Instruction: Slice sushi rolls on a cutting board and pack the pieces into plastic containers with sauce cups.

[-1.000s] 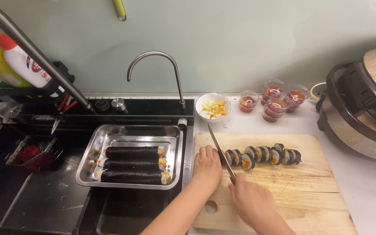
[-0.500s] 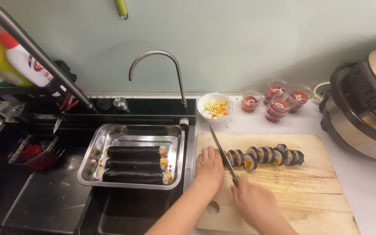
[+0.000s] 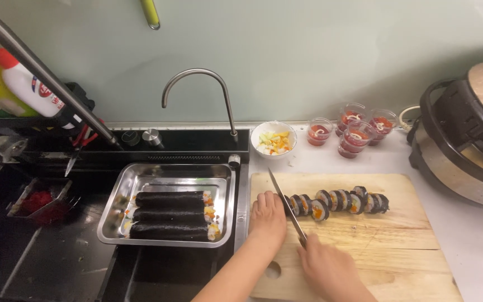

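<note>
A seaweed rice roll [image 3: 336, 202] lies on the wooden cutting board [image 3: 387, 246], most of it cut into several slices. My left hand [image 3: 268, 215] presses down on the roll's uncut left end, which it hides. My right hand [image 3: 331, 271] grips the handle of a knife [image 3: 286, 207]; the blade points away from me and sits just right of my left hand, at the roll. Three whole dark rolls [image 3: 169, 215] lie side by side in a steel tray [image 3: 141, 179] over the sink.
A curved tap [image 3: 197, 75] stands behind the black sink [image 3: 46, 263]. A white bowl of chopped filling [image 3: 274, 140] and several small cups of red sauce [image 3: 356, 131] stand behind the board. A rice cooker [image 3: 465, 140] stands right; bottles [image 3: 12, 78] sit far left.
My hands and the knife have stayed nearly where they were over the roll's left end. The view has shifted very slightly.
</note>
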